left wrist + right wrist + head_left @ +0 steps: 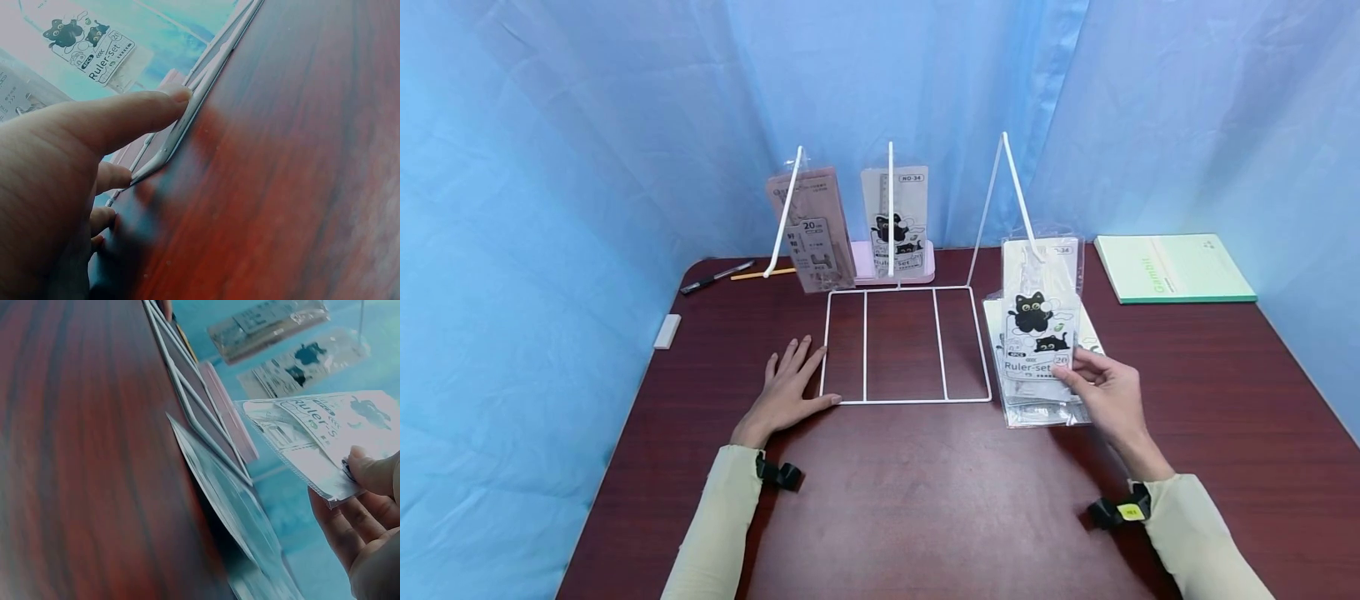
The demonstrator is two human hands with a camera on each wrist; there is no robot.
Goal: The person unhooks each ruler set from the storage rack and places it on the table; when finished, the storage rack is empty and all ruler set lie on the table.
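Note:
My right hand (1108, 396) pinches the lower right edge of a clear-wrapped ruler set (1026, 321) printed with black cats. Its top overlaps the lower end of the right arm of a white wire rack (906, 402); whether it hangs there I cannot tell. Beneath it, more ruler sets (1045, 415) lie on the table. My left hand (786, 392) rests fingers spread at the rack base's left side, the thumb touching the front corner bar. A pink ruler set (820, 258) hangs on the left arm, and another cat ruler set (913, 204) on the middle one.
A pale green notebook (1180, 267) lies at the back right. Behind the rack is a pink item (928, 262). Toward the back left lie a black pen (718, 277), a yellow pencil (760, 274) and a white eraser (667, 332). Blue curtains (925, 67) border the table.

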